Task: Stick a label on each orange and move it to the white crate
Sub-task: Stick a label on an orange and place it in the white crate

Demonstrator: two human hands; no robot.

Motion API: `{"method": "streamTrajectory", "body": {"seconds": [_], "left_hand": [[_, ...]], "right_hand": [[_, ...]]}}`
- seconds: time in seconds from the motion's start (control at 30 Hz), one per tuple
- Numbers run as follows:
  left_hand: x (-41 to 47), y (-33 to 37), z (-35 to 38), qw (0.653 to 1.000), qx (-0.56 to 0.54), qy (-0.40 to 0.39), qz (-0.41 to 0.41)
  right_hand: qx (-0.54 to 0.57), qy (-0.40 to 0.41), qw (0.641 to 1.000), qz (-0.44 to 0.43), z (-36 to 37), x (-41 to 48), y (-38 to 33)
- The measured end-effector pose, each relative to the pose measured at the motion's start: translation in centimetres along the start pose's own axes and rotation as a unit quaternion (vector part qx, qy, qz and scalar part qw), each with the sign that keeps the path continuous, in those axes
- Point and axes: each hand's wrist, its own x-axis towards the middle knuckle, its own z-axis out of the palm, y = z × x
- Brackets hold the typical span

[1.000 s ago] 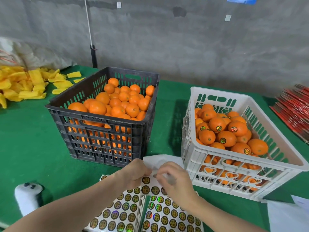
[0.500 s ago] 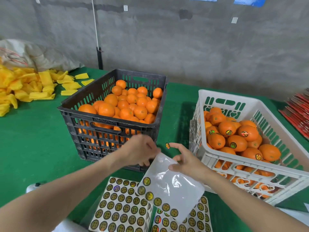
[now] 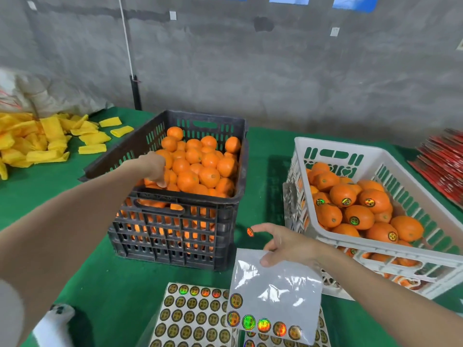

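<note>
Oranges (image 3: 198, 169) are reached for — left hand (image 3: 155, 166) grip cannot be told; sheet (image 3: 275, 291) is pinched by right hand (image 3: 288, 246), label (image 3: 250, 232) to be stuck next.

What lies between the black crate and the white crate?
Head view: mostly bare green cloth between black crate and white crate; at the near end the right hand hovers, pinching a backing sheet, a label on its fingertip.

The left hand (image 3: 154, 166) and right hand (image 3: 288, 246) are bare. The left forearm (image 3: 75, 221) and right forearm (image 3: 390, 299) are bare as well. At the lower left edge of the frame, a blurred pale grey sleeve (image 3: 8, 314) covers the left upper arm.
</note>
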Motion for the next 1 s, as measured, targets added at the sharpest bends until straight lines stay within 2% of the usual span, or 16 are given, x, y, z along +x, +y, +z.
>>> {"method": "streamTrajectory", "body": {"seconds": [0.1,0.2,0.27,0.3,0.33,0.37,0.43,0.5,0.57,0.67,0.83,1.0], "left_hand": [[1.3,-0.8,1.0,0.999,-0.036,-0.005,-0.027],[2.0,-1.4,1.6,0.997,-0.053,0.046,-0.032],[2.1,-1.6,1.5,0.988,-0.122,0.080,-0.046],[2.2,-1.7,1.4,0.976,-0.193,0.086,-0.048],[2.1,-1.7,1.0,0.952,-0.293,0.080,-0.043],[1.7,-1.6,0.5,0.910,-0.408,0.059,-0.031],[-0.1,-0.7,-0.9,0.802,-0.597,-0.017,0.005],[-2.2,0.7,-2.1,0.719,-0.689,-0.076,0.043],[-4.0,2.3,-3.0,0.658,-0.742,-0.108,0.066],[-6.4,5.2,-3.9,0.607,-0.772,-0.161,0.099],[-9.5,9.9,-4.2,0.540,-0.806,-0.221,0.106],[-12.8,14.5,-3.4,0.514,-0.815,-0.252,0.095]], "right_hand": [[-0.010,-0.015,0.999,0.028,0.8,0.0,1.3],[-0.082,-0.008,0.994,0.068,2.2,0.0,2.5],[-0.156,0.009,0.985,0.069,2.7,-0.1,2.7],[-0.190,0.023,0.980,0.056,2.7,-0.2,2.7],[-0.212,0.045,0.975,0.036,2.7,-0.5,2.5],[-0.223,0.075,0.972,0.010,2.7,-0.8,2.1],[-0.211,0.146,0.965,-0.054,2.4,-1.6,1.1],[-0.157,0.224,0.955,-0.118,2.1,-2.5,-0.3],[-0.087,0.294,0.936,-0.170,1.7,-3.5,-2.1],[0.005,0.342,0.913,-0.220,1.0,-5.2,-4.7],[0.101,0.351,0.887,-0.280,0.5,-7.1,-7.8],[0.100,0.371,0.873,-0.301,0.5,-7.7,-8.9]]}}
